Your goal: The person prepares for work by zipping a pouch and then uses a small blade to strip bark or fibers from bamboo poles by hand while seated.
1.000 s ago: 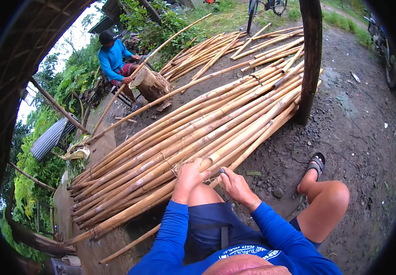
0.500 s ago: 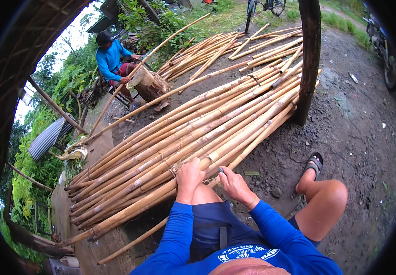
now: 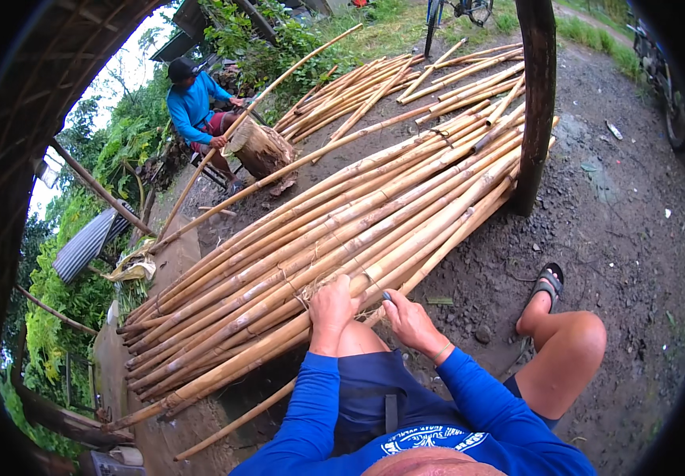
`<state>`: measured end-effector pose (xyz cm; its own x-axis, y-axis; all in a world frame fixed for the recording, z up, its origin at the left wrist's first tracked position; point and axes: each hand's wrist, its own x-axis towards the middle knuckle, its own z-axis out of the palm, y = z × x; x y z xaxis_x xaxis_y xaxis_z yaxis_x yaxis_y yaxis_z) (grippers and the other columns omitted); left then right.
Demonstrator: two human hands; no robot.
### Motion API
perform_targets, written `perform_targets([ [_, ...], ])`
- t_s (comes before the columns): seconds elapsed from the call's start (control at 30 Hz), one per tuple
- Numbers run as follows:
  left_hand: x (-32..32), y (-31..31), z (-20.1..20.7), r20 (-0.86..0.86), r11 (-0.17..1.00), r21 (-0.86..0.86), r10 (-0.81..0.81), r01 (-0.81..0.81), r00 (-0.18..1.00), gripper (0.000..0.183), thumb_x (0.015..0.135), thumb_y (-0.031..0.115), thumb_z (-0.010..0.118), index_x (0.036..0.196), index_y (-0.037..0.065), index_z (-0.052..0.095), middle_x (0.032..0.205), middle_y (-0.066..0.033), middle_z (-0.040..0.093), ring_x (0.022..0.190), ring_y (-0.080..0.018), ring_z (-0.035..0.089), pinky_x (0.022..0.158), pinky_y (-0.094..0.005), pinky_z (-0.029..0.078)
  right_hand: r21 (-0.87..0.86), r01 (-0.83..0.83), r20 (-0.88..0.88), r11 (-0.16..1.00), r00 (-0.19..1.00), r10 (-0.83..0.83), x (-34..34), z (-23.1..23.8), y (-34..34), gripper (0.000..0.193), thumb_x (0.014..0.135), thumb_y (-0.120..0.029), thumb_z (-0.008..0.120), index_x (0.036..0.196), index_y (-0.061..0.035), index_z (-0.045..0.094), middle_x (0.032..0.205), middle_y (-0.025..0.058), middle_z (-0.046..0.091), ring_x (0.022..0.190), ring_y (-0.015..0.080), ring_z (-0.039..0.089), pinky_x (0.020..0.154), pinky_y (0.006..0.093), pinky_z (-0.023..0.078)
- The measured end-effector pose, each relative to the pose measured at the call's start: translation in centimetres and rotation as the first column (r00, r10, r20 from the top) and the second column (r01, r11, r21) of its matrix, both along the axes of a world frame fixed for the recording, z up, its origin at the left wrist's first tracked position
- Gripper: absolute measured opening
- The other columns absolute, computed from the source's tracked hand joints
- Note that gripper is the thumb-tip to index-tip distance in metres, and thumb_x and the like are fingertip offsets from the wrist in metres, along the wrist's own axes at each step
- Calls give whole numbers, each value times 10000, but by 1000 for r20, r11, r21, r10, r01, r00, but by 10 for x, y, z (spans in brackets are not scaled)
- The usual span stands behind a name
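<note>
A large bundle of long tan bamboo poles lies slantwise in front of me, with thin strands of tie across it. At the bundle's near edge my left hand is closed, its knuckles up, beside some frayed fibres. What its fingers hold is hidden. Just right of it, my right hand is closed too, and a small dark bluish tip shows at its thumb end. A thin strand runs from the poles toward this hand. I cannot make out what that hand grips.
A dark wooden post stands at the bundle's far right. Beyond the bundle a person in a blue shirt sits by a tree stump, handling a long pole. More poles lie farther back, near a bicycle.
The whole view shifts slightly. Both my hands stay closed at the bundle's near edge, almost in the same place.
</note>
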<state>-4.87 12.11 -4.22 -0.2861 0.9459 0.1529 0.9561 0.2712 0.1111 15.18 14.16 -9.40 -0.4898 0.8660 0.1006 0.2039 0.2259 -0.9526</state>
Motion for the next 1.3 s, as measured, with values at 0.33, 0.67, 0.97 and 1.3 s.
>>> perform_targets([
  [0.33,-4,1,-5,4,1000,21,-4,4,1000,484,829,537,862,1011,114,713,840,-218,761,832,-428,758,743,-558,596,43,18,-15,999,1000,-17,-2,-3,-2,385,1105,-264,553,1395,-13,583,1067,354,716,1037,547,684,891,598,553],
  [0.67,-6,0,-7,11,1000,11,-4,4,1000,480,836,523,859,1013,105,704,856,-224,763,840,-442,754,750,-560,598,60,15,-11,998,1000,-14,-3,-5,-1,378,1105,-255,553,1388,-6,576,1083,353,713,1042,546,682,889,601,552],
  [0.97,6,1,6,19,999,-28,35,-34,999,478,819,510,870,994,100,700,894,-227,769,874,-444,752,781,-566,589,25,-5,-15,1000,1000,6,2,-3,0,394,1112,-274,530,1400,-8,572,1097,346,717,1045,540,687,907,592,551],
  [1.3,10,-1,8,20,998,-53,44,-42,999,490,827,516,864,1023,95,707,930,-246,772,916,-459,750,826,-563,584,74,14,-17,997,1000,-13,3,-11,-1,372,1111,-274,527,1390,-31,570,1025,344,718,984,542,695,854,602,557],
])
